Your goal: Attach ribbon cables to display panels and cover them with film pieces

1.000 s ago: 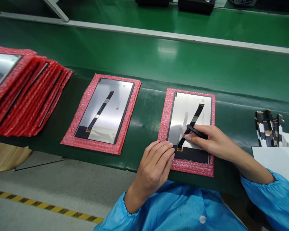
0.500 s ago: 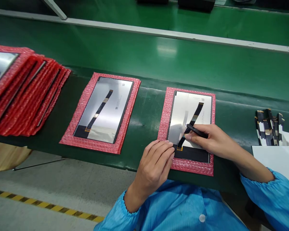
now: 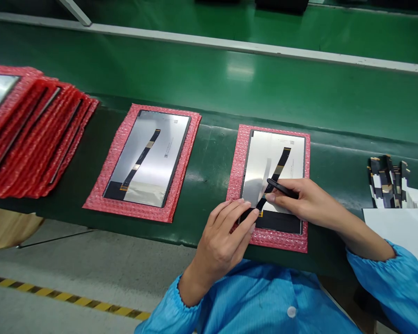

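Observation:
A silver display panel (image 3: pixel 270 157) lies face down on a red bubble-wrap sheet (image 3: pixel 242 139) in front of me. A black flex cable (image 3: pixel 282 162) runs diagonally across its back. My right hand (image 3: pixel 306 202) is closed on a thin black tool (image 3: pixel 280 187), whose tip rests on the cable. My left hand (image 3: pixel 226 236) has its fingers stretched out flat, the fingertips pressing the panel's lower left corner by the cable's end.
A second panel (image 3: pixel 149 157) on red bubble wrap lies to the left. Further left sits a fanned stack of wrapped panels (image 3: pixel 31 134). Loose flex cables (image 3: pixel 388 181) and white sheets (image 3: pixel 400 232) are on the right. A green conveyor belt (image 3: pixel 230 83) runs behind.
My left fingers have slid a little to the right onto the panel's lower corner. The right hand with the tool has barely moved.

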`<state>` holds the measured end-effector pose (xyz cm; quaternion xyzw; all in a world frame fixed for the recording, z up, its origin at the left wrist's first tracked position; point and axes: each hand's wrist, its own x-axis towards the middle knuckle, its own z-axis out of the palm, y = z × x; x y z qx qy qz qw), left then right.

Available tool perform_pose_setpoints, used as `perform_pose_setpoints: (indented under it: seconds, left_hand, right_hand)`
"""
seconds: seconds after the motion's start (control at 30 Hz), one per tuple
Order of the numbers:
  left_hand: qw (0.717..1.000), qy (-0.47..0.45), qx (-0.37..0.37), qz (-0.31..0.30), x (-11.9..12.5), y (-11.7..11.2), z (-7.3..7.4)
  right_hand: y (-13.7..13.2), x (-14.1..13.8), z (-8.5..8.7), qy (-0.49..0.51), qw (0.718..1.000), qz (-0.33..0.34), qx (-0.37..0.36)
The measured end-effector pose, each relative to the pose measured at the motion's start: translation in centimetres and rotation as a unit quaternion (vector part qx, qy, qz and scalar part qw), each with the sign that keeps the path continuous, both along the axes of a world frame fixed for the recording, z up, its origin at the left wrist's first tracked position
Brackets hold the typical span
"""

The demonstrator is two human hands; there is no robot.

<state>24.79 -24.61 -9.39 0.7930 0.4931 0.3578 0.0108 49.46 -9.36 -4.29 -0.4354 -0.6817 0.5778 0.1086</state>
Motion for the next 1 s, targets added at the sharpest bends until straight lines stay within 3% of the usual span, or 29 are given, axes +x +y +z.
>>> perform_pose_setpoints:
  seconds: [0.23, 0.57, 0.8, 1.0]
  left_hand:
    - [0.999, 0.038, -0.029, -0.011, -0.2, -0.26, -0.41]
    - [0.999, 0.021, -0.042, 0.002, -0.15, -0.21, -0.14]
    - [0.999, 0.036, 0.031, -0.008, -0.37, -0.64, -0.55]
    - [0.996, 0.067, 0.051, -0.017, -0.25, -0.71, -0.34]
  right_hand:
    - [-0.05, -0.25, 0.5, -0.019, 1.0, -0.002, -0.006]
    - [-0.09, -0.26, 0.43, -0.011, 1.0, -0.006, 0.0]
    - [-0.12, -0.3, 0.2, -0.009, 1.0, 0.001, 0.019]
    - [-0.21, -0.46, 0.31, -0.009, 1.0, -0.003, 0.011]
